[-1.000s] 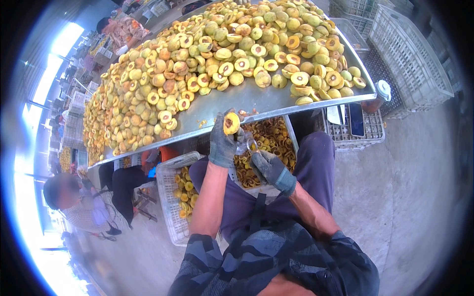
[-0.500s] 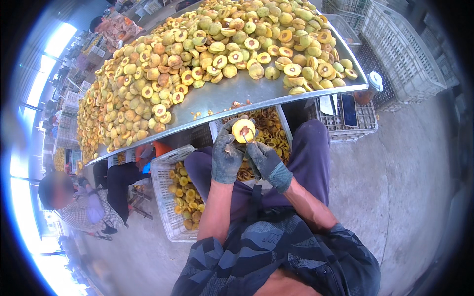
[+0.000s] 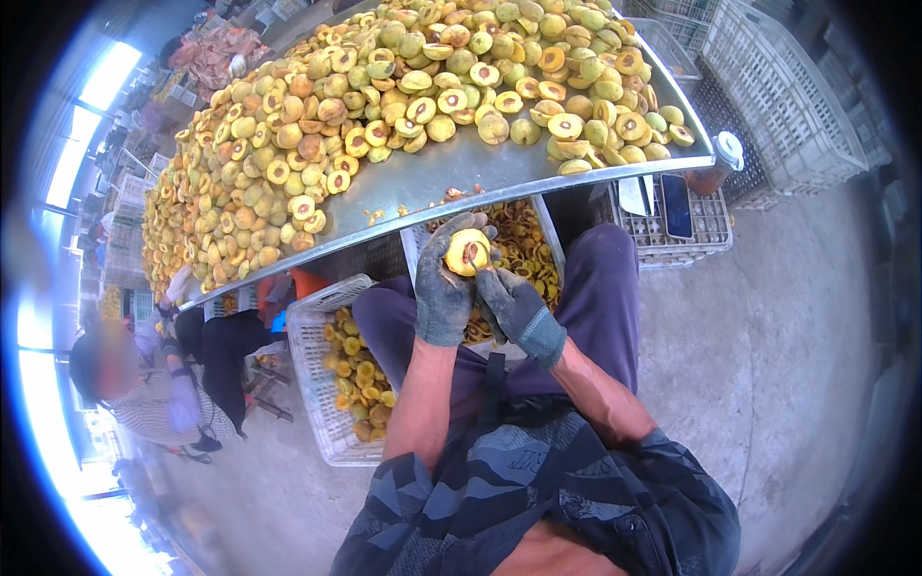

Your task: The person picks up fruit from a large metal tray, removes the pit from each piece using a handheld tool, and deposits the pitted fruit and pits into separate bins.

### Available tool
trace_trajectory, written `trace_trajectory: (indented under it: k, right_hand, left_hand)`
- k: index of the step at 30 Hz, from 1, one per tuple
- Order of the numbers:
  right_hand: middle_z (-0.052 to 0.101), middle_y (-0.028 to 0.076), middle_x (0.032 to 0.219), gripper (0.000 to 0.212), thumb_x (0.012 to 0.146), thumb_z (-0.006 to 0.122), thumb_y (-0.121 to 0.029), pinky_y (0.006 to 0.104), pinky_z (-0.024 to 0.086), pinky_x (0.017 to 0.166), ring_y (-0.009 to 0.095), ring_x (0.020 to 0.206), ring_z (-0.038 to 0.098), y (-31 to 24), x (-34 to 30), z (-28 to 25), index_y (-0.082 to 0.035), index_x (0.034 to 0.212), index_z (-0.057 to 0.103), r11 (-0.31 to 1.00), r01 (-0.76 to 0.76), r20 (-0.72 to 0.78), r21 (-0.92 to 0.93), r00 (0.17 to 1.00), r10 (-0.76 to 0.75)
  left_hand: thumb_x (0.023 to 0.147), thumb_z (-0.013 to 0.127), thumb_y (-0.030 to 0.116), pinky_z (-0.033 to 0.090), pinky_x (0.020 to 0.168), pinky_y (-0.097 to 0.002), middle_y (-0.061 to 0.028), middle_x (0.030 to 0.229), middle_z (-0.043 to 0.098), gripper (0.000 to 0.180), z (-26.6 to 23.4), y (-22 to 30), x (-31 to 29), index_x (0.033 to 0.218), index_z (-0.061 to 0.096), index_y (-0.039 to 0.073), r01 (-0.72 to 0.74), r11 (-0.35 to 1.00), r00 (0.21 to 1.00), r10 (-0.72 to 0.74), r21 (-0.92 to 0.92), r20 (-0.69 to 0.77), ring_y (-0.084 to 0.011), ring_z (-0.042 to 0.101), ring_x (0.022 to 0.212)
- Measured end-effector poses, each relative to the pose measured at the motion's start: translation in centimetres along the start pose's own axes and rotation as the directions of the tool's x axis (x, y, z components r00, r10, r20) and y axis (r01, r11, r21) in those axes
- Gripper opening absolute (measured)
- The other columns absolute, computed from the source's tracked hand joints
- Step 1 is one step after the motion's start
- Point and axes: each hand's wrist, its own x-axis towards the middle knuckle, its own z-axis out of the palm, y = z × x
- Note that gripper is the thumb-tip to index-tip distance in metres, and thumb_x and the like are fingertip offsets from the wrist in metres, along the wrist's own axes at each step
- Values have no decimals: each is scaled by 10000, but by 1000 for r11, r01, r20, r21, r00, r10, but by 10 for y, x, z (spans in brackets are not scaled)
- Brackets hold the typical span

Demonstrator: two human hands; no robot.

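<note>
My left hand (image 3: 445, 293), in a dark grey work glove, holds up a halved yellow peach (image 3: 467, 252). Its cut face with the reddish-brown stone is turned toward me. Close against its lower right is my right hand (image 3: 519, 312), gloved the same way, closed around a small thin metal pitting tool (image 3: 472, 261). The tool's tip reaches the stone area; most of its handle is hidden in the fist. Below both hands, between my knees, stands a crate (image 3: 552, 235) filled with peach pieces and scraps.
A sloping metal table (image 3: 423, 182) ahead carries a large heap of halved peaches. At my left stands a white crate (image 3: 331, 446) with peach halves. To the right, a phone (image 3: 676, 206) lies on an upturned crate (image 3: 713, 230) beside a lidded jar (image 3: 715, 168). A co-worker (image 3: 173, 403) sits far left.
My left hand has tilted the peach half slightly and drawn it a little lower left. The right hand's tool now sits deeper at the stone. The co-worker's arm has reached toward the table.
</note>
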Motion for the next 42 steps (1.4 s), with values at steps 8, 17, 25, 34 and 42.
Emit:
trace_trajectory:
  k: [8,17,25,34,42]
  right_hand:
    - [498,2,572,377,1053,432,-360,245,332,343,82,381,424,-3,-1,3,-49,879,556,996,-59,15,74,998,58]
    - [536,-13,674,335,1060,424,-315,221,381,453,43,519,468,-8,-5,5,-37,956,578,997,5,56,72,998,-9]
    - [565,-9,730,340,1058,440,-294,247,422,567,57,653,487,3,-5,6,-9,968,601,998,44,81,-36,996,-41]
    - [612,63,745,398,1045,466,-329,310,461,627,114,695,542,1,-7,4,35,998,622,997,27,109,-72,994,-20]
    - [625,79,749,394,1037,482,-325,335,479,632,143,680,566,10,-4,4,37,979,626,998,2,125,-59,992,6]
  left_hand:
    - [1006,466,311,596,727,-348,-161,1086,653,384,2,2,0,1168,595,-13,189,928,968,-231,-321,-99,-233,671,868]
    - [1036,398,377,580,667,-317,-153,991,674,460,14,13,-3,1115,611,-23,147,964,957,-195,-220,-214,-215,672,760]
    - [1040,365,326,569,635,-289,-135,908,686,451,9,14,-5,1021,637,-33,152,986,953,-166,-72,-254,-186,667,723]
    - [1052,351,379,503,570,-249,-80,794,674,515,16,13,-7,915,668,-3,108,993,941,-89,42,-326,-134,616,622]
    - [1050,351,370,509,621,-256,-77,820,673,511,16,23,-8,904,670,-2,98,981,964,-52,168,-260,-129,621,666]
